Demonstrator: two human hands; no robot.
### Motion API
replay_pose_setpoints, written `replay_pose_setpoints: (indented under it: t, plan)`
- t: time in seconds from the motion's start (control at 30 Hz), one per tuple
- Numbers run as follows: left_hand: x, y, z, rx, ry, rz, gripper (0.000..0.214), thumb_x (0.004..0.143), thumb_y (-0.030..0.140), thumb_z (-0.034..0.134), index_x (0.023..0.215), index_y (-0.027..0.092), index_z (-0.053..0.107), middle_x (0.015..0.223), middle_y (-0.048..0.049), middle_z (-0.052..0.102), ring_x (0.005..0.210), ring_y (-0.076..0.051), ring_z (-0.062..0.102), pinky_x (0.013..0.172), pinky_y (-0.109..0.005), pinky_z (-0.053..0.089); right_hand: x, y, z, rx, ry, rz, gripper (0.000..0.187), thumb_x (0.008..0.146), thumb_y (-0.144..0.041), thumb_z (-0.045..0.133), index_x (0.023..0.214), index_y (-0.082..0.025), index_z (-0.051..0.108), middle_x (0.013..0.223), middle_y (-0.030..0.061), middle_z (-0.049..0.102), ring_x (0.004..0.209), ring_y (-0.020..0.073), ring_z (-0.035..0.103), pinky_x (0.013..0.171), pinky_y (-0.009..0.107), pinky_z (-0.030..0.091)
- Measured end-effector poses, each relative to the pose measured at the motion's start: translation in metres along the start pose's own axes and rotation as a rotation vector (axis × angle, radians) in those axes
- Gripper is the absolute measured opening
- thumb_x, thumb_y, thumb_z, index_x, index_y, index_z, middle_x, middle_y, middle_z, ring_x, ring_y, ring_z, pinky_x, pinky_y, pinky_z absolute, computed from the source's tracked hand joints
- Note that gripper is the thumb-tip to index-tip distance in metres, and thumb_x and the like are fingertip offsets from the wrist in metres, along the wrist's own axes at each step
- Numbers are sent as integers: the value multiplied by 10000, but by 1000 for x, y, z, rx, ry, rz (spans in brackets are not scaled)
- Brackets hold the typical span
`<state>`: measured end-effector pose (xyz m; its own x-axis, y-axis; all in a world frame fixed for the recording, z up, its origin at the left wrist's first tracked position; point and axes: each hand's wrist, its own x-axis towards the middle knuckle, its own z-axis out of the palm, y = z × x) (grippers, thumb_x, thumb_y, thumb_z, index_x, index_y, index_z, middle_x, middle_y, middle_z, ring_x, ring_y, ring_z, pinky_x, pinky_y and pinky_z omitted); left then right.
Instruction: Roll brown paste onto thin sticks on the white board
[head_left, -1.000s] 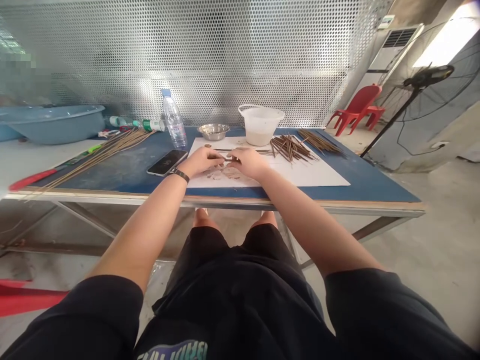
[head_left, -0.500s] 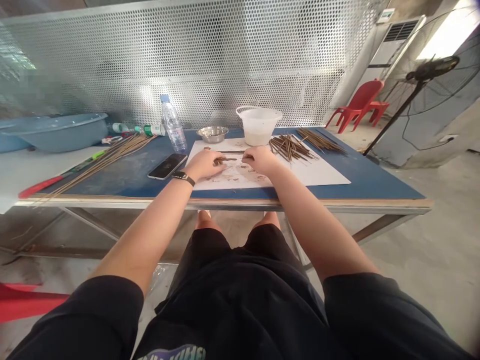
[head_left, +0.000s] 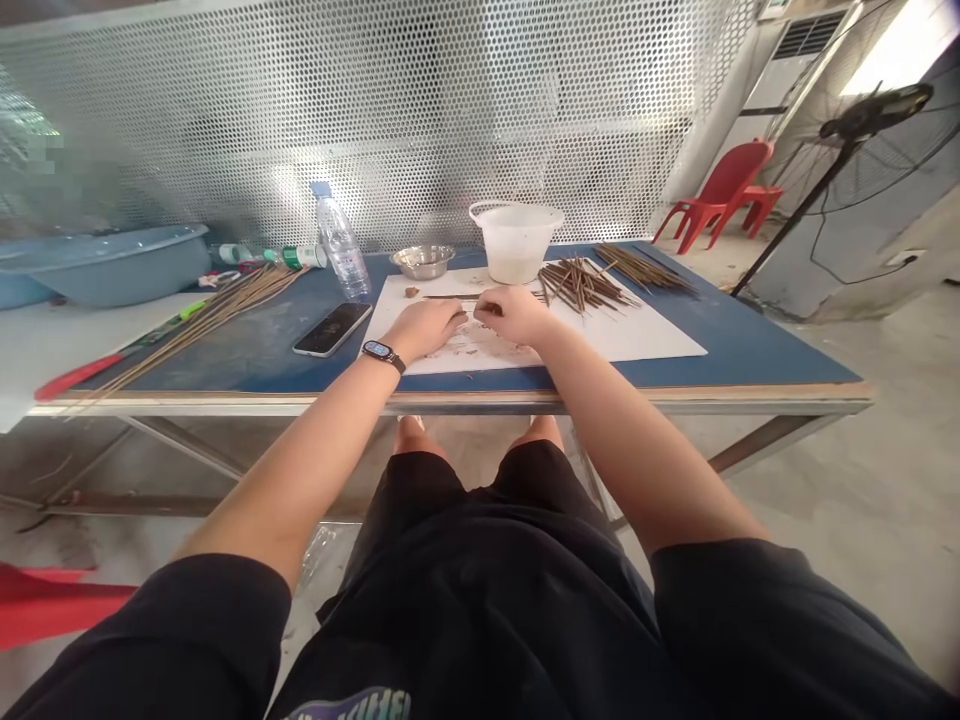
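Note:
Over the white board (head_left: 645, 335), my left hand (head_left: 427, 328) is palm down with its fingers curled, a dark band on its wrist. My right hand (head_left: 511, 314) is closed close beside it, thumb and fingers pinched together. A thin pale line shows between the fingertips of both hands, too small to name; what lies under the fingers is hidden. Just beyond the hands a dark thin stick (head_left: 448, 296) lies across the board. A small brown lump (head_left: 411, 292) sits near the board's far left corner. Brown smears and crumbs mark the board about the hands.
Behind the board stand a metal bowl (head_left: 424, 262) and a white bucket (head_left: 517, 245). Brown sticks (head_left: 589, 287) are piled at right, with another bundle (head_left: 645, 270) beyond. Leftward are a phone (head_left: 332, 329), a water bottle (head_left: 342, 243), long thin sticks (head_left: 217, 315) and a blue basin (head_left: 120, 265).
My left hand has turned palm down and its fingers have closed in toward my right hand. The brown strip seen at its fingers is now hidden. The view has shifted slightly.

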<state>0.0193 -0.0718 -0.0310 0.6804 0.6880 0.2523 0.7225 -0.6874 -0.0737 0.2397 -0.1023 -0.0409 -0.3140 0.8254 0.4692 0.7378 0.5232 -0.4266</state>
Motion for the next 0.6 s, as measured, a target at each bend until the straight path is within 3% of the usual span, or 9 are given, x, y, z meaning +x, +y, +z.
replay_pose_setpoints:
  t: [0.23, 0.6]
  plan:
    - [-2, 5, -2, 47, -6, -1, 388, 1158, 372, 444, 1241, 136, 741, 1202, -197, 820, 1121, -371, 767, 807, -404, 479, 1, -2, -1, -54, -4, 32, 232, 975, -266, 613, 790, -199, 737, 819, 71, 777, 789, 226, 644, 770, 346, 442]
    - [-4, 7, -5, 58, 3, -1, 368, 1153, 368, 445, 1211, 165, 746, 1161, -171, 833, 1074, -354, 779, 769, -396, 469, -1, -5, 0, -98, -32, 63, 260, 975, -274, 606, 829, -183, 800, 835, 80, 792, 797, 234, 653, 767, 358, 443]
